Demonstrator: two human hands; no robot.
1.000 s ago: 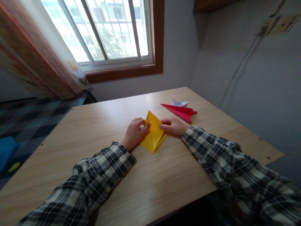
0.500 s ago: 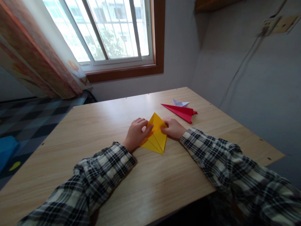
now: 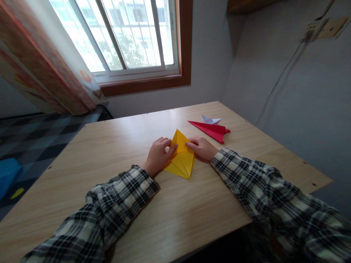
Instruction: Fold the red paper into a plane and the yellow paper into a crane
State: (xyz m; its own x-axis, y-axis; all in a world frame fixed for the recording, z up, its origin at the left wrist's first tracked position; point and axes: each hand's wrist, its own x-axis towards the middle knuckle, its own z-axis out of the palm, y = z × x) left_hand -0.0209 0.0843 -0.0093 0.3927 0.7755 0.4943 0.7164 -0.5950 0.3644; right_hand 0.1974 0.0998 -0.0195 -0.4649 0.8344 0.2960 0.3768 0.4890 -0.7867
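Note:
A folded sheet of yellow paper (image 3: 183,157), roughly diamond-shaped with crease lines in its lower half, is between my hands above the table's middle. My left hand (image 3: 161,152) pinches its left edge, thumb on top and the other fingers behind. On the opposite side my right hand (image 3: 201,147) grips the right edge, its thumb lying on the front face. The fingers behind the paper are partly hidden. The paper's upper point sticks up between the hands, and its lower tip points toward me.
A red paper plane (image 3: 211,129) lies beyond my right hand, with a white paper boat (image 3: 211,119) just behind it. The wooden table (image 3: 170,219) stands below a window. To the left, a blue object (image 3: 9,175) rests on a checkered cloth (image 3: 52,140).
The yellow paper's upper point has tilted slightly left. My right thumb has moved a little up and left along its face. My left hand has barely shifted.

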